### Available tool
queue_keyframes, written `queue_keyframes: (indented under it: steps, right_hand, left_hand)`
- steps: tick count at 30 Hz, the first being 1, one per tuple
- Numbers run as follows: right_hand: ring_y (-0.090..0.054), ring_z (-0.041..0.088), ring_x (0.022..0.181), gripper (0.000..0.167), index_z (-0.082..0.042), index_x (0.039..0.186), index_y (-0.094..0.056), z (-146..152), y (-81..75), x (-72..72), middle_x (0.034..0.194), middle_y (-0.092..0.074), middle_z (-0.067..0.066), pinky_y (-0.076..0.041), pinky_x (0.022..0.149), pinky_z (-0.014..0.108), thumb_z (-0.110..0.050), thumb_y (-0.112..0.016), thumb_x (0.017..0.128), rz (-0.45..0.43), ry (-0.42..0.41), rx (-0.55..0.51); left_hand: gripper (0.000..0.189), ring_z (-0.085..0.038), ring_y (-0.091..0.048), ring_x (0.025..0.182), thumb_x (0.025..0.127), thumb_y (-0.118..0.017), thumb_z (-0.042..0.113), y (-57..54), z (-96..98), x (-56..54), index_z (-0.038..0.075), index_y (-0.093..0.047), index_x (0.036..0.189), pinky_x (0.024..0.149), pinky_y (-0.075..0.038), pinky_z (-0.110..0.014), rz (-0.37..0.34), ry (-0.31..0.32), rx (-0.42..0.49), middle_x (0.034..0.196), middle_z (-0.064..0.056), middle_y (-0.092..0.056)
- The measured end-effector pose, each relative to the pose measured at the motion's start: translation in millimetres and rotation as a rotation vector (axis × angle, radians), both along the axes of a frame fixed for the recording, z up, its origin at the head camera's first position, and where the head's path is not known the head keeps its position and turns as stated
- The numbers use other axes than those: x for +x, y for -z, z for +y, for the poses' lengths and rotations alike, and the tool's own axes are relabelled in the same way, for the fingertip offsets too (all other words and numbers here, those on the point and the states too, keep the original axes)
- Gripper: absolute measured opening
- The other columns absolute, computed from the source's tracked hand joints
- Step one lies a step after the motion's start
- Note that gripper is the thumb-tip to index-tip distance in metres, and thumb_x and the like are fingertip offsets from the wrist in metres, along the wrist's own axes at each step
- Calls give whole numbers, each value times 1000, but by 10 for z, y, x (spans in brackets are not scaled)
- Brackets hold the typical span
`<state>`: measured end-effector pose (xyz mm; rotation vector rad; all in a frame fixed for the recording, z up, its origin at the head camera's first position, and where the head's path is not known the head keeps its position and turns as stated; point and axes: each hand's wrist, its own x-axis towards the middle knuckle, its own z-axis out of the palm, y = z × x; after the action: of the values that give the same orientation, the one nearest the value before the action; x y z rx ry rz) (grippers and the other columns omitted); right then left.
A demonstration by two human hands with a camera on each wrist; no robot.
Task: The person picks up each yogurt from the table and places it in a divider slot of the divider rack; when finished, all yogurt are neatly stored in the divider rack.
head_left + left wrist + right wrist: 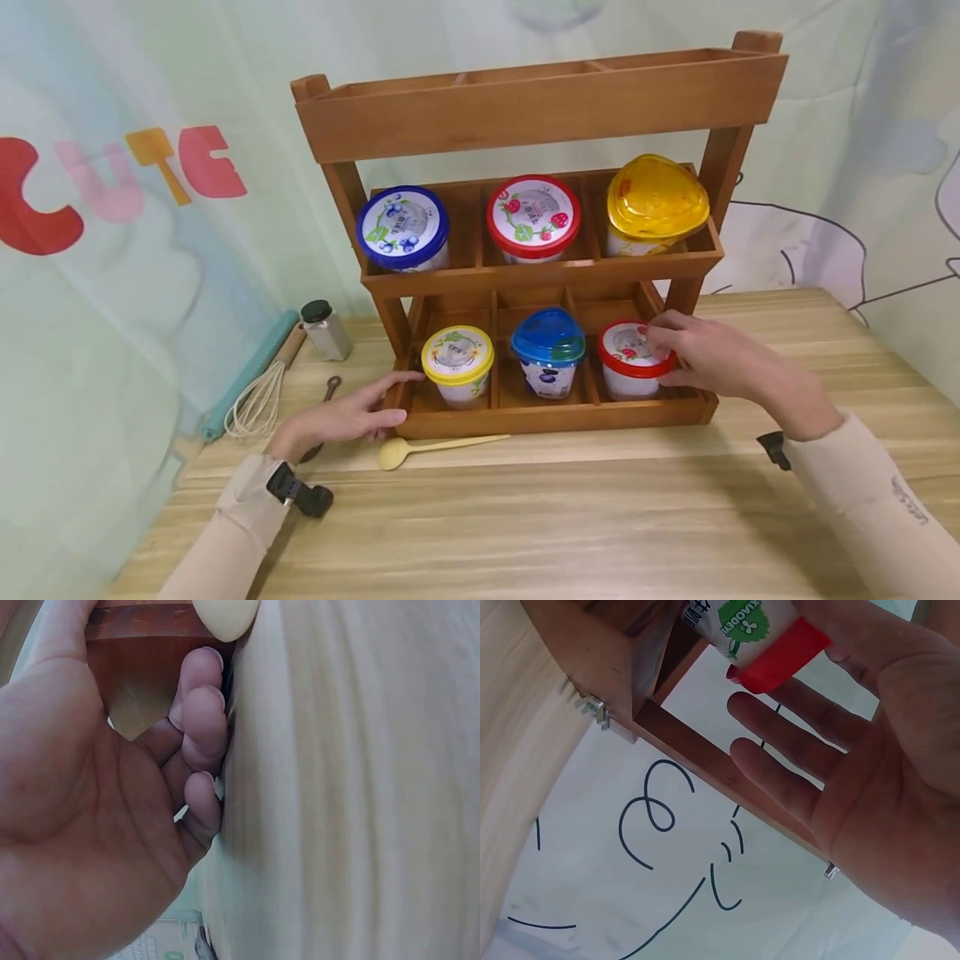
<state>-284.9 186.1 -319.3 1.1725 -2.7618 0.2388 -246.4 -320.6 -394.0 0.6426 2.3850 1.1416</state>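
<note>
In the head view my right hand (705,354) pinches a red-lidded cup (637,379) with strawberries on its lid, at the lower right compartment of a wooden rack (540,421). The right wrist view shows thumb and forefinger at the cup's red rim (784,660), the other fingers stretched apart. My left hand (348,417) holds the rack's lower left front corner, its curled fingers low beside the table in the left wrist view. Left of the held cup stand a blue-topped cup (549,379) and a yellow-lidded cup (456,358), each in its own compartment.
The middle tier bears a blue-lidded cup (402,225), another red-lidded cup (533,217) and a gold-topped cup (656,200). A pale spoon (393,454) lies before the rack. At left are a whisk (258,400), a teal rolling pin (247,379), a jar (327,333) and a dark spoon (332,385).
</note>
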Motion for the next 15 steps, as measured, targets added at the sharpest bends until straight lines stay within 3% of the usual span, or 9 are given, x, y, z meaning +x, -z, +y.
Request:
queue_keyframes:
  steps: [15]
  right_hand:
    - [-61, 32, 96, 35, -17, 93, -64, -10, 15, 4, 122, -60, 17, -56, 80, 45, -16, -92, 72, -25, 17, -2]
  left_hand:
    - [56, -18, -54, 65, 106, -50, 21, -8, 7, 22, 18, -25, 157, 60, -49, -30, 15, -7, -26, 80, -7, -54]
